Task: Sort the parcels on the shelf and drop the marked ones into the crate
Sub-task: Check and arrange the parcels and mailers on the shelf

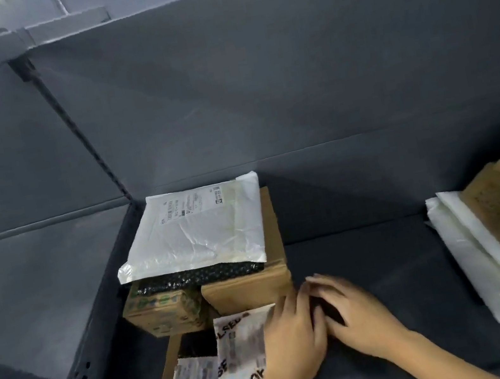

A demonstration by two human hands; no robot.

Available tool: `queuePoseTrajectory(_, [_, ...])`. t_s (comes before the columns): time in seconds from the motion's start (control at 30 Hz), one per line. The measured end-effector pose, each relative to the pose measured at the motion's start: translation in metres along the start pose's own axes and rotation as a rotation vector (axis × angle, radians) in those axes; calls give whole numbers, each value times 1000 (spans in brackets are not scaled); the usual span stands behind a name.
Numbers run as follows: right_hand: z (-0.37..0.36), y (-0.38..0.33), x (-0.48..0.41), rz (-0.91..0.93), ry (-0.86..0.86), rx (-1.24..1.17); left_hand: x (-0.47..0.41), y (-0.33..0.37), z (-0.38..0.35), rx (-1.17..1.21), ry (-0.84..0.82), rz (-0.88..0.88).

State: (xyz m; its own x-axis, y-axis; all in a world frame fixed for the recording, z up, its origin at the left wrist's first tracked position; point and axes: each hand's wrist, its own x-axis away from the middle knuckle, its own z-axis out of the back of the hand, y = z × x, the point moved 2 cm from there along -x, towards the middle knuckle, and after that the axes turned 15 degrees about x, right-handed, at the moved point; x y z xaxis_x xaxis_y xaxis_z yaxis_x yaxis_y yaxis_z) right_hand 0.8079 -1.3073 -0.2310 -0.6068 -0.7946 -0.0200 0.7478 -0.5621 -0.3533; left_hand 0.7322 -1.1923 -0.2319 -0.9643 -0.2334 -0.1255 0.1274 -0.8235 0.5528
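Rested left grip (293, 338) flat, fingers straight, on the marked parcel (240, 351) at the shelf (367, 235) front — right grip (353, 308) spread just beside, near the brown box (246, 290) under a white mailer (192, 229).

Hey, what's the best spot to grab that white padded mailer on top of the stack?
Probably pinch the white padded mailer at its near left corner, coming from the front. It lies flat on the stacked parcels, and that corner juts past them, leaving room beneath it.
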Motion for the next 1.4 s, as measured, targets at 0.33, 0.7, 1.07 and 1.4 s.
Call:
queuePoseTrajectory(0.33, [39, 126, 126, -763, 294, 48, -83, 113, -86, -82, -259, -363])
queuePoseTrajectory(0.7, [89, 208, 198, -1271, 556, -275, -128, 223, -130, -13, -361, -518])
queuePoseTrajectory(1.07, [148, 311, 151, -1251, 785, -1113, -237, 307, -139, 180, -328, -346])
queuePoseTrajectory(1.4, [138, 354, 119, -1261, 703, -1585, -284, 335, -191, 678, -442, 111])
